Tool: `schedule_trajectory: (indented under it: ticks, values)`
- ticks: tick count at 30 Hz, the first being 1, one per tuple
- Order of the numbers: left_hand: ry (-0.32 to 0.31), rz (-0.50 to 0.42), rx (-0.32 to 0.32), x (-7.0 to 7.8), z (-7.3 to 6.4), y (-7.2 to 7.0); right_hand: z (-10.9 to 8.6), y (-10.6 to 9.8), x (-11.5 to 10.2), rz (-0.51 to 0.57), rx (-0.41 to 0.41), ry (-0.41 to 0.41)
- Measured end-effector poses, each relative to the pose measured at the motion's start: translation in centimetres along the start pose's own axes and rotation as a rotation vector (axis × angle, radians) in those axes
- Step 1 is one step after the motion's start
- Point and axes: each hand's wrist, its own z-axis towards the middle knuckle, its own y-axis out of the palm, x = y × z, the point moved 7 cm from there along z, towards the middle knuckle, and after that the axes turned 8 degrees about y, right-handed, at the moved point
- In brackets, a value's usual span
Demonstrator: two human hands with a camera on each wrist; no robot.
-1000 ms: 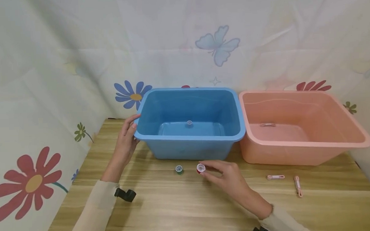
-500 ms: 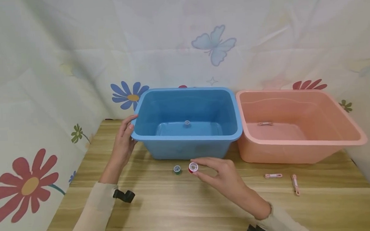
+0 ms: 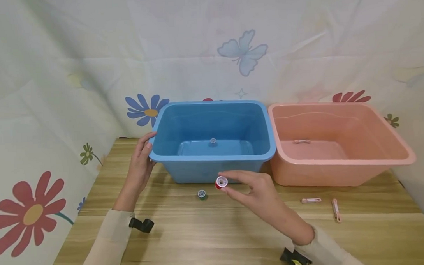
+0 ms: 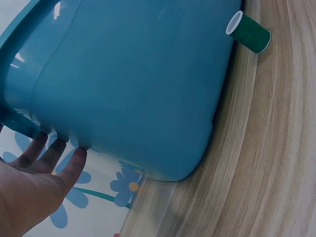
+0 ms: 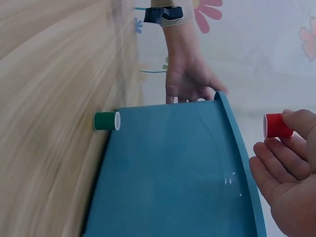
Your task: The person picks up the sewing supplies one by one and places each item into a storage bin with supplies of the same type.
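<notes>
right hand (image 3: pixel 263 190), one, thumb and forefinger pinching a thread spool, red with white flanges (image 3: pixel 221 182), raised off the table in front of the blue tub's near wall; left hand (image 3: pixel 140 165), one, well apart from the right and from that spool, fingers spread, fingertips touching the outside of the blue tub's left end, thumb at the rim. black wrist mounts (image 3: pixel 141 225), one on each wrist, over pale sleeves (image 3: pixel 105 239). green thread spool (image 3: pixel 201 194), standing on the wood-grain table (image 3: pixel 187 242) between the hands, near the blue tub. blue plastic tub (image 3: pixel 213 158), holding a further small spool (image 3: pixel 213 142), thread colour unclear. pink plastic tub (image 3: pixel 342 162), just right of the blue, holding one banded cord bundle (image 3: pixel 301 141). two similar pink-and-white bundles (image 3: pixel 311 200) on the table before it. backdrop cloth (image 3: pixel 181 51), printed with flowers and a butterfly.
</notes>
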Motion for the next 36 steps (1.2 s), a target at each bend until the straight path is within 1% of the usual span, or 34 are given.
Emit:
schedule_trajectory:
  ticks: [10,17,19,23,28,33,36]
  values:
    - [0.000,0.002,0.001,0.0,-0.1,-0.1,0.7,-0.7,-0.3,0.009,0.003,0.019]
    - [0.005,0.003,-0.001,0.0,0.0,-0.1,1.5,-1.7,-0.5,0.004,-0.002,0.059]
    - [0.008,0.004,-0.002,0.0,0.0,-0.1,1.7,-2.1,-0.4,0.018,0.003,0.069]
    - [0.008,-0.003,-0.002,0.1,0.0,-0.1,2.2,-2.7,-0.3,0.092,0.002,0.087]
    - [0.009,-0.015,-0.003,0.1,-0.1,-0.1,2.8,-3.3,-0.1,0.172,-0.026,0.104]
    - [0.007,-0.013,-0.005,0.2,0.0,-0.1,3.7,-4.2,-0.1,0.200,-0.024,0.106]
    - [0.000,-0.007,-0.004,0.2,-0.1,-0.1,4.3,-5.0,-0.3,0.180,-0.009,0.088]
